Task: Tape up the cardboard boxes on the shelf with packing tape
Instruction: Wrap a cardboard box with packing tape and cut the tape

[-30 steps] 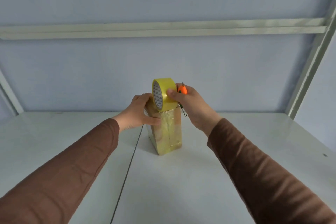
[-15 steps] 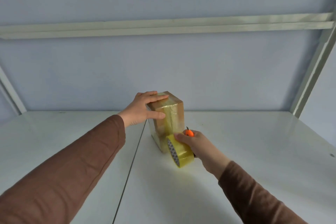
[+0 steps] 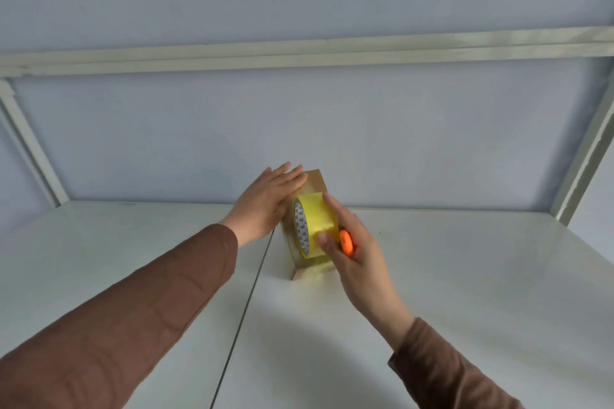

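The cardboard box point(image 3: 317, 181) stands upright on the white shelf point(image 3: 465, 276), close to the seam between its 2 panels and a little in front of the back wall. Its near face looks glossy, as if already covered with clear tape, and only its top corner and its base show past the hands.

The tape roll point(image 3: 314, 228) is held on edge against that near face, core facing left. The right hand point(image 3: 354, 252) grips it, thumb on the lower rim and a finger over the top, with a small orange tool point(image 3: 346, 242), probably a cutter, tucked in the same palm. The left hand point(image 3: 267, 206) lies flat with straight fingers against the box's left side, bracing it and clasping nothing.

The step in hand seems to be running a strip along the box. To do it well, the left palm should press firmly so the light, tall box neither tips nor slides as the roll pulls. The roll should travel in 1 straight line, kept close to the cardboard so the strip lies without wrinkles or bubbles. Whether the free end is stuck down cannot be told, so it is worth pressing it before pulling. The cutter should stay clear of the fingers until the strip wraps past an edge.
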The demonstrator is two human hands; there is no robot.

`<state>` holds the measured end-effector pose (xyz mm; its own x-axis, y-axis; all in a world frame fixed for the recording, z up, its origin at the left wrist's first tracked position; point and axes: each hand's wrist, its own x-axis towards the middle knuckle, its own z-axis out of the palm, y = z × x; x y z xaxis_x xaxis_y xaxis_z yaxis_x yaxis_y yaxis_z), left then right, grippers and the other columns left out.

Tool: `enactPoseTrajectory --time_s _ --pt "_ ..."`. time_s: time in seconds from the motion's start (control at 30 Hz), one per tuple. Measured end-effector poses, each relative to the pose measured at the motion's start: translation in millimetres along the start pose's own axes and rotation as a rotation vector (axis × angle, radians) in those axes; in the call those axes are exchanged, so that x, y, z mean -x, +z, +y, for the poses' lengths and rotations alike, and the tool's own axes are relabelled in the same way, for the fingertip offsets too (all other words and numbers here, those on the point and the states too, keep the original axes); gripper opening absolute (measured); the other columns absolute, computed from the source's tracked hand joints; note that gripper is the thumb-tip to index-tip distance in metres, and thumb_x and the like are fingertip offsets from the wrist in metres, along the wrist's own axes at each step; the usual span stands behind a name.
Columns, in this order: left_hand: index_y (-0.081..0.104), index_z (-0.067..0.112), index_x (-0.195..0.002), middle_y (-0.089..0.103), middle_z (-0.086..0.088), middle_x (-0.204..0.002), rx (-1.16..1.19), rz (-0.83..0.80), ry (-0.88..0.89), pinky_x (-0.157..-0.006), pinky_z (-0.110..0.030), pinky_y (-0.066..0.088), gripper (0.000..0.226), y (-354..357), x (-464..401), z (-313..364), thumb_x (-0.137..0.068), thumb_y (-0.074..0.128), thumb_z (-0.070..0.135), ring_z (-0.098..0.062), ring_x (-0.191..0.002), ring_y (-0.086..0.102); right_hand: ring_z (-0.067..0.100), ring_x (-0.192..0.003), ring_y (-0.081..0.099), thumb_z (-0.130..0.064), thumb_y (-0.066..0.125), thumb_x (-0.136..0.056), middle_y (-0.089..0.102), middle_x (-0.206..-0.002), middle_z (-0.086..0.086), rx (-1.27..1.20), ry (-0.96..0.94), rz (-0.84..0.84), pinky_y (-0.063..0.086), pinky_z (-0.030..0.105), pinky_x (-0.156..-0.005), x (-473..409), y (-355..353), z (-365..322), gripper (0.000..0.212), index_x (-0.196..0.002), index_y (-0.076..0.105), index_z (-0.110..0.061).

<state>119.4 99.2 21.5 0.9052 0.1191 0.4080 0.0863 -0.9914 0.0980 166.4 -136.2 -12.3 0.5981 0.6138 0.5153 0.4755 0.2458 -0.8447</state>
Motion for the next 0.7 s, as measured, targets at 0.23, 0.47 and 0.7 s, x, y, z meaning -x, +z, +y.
enactPoseTrajectory --time_s 0.23,0.47,0.7 --pt "0.033 0.032 -0.159 0.01 0.003 -0.172 0.113 -0.312 -0.118 -0.126 -0.037 -0.005 0.047 10 1 -12 -0.112 0.037 0.028 -0.015 -0.159 0.004 0.003 -0.083 0.064 -0.014 0.064 -0.101 0.07 -0.093 -0.015 -0.101 0.161 -0.141 0.05 0.019 -0.076 -34 -3 4 0.021 -0.122 0.064 -0.019" --pt "0.06 0.055 -0.111 0.06 0.041 -0.118 0.547 -0.103 -0.243 -0.114 -0.028 0.032 0.043 31 16 9 -0.108 0.048 0.014 0.025 -0.115 0.048 -0.009 -0.065 0.059 -0.022 0.061 -0.104 0.063 -0.07 -0.027 -0.105 0.178 -0.23 0.044 0.005 -0.062 -36 -7 -4 0.03 -0.083 0.071 -0.041" --pt "0.054 0.05 -0.133 0.041 0.041 -0.139 0.616 -0.235 -0.228 -0.109 -0.003 0.021 0.044 25 24 7 -0.107 0.045 0.015 0.005 -0.141 0.034 0.016 -0.072 0.045 -0.029 0.068 -0.098 0.049 -0.077 0.003 -0.054 0.264 -0.143 0.036 0.03 -0.068 -19 -30 -24 0.026 -0.096 0.06 -0.004"
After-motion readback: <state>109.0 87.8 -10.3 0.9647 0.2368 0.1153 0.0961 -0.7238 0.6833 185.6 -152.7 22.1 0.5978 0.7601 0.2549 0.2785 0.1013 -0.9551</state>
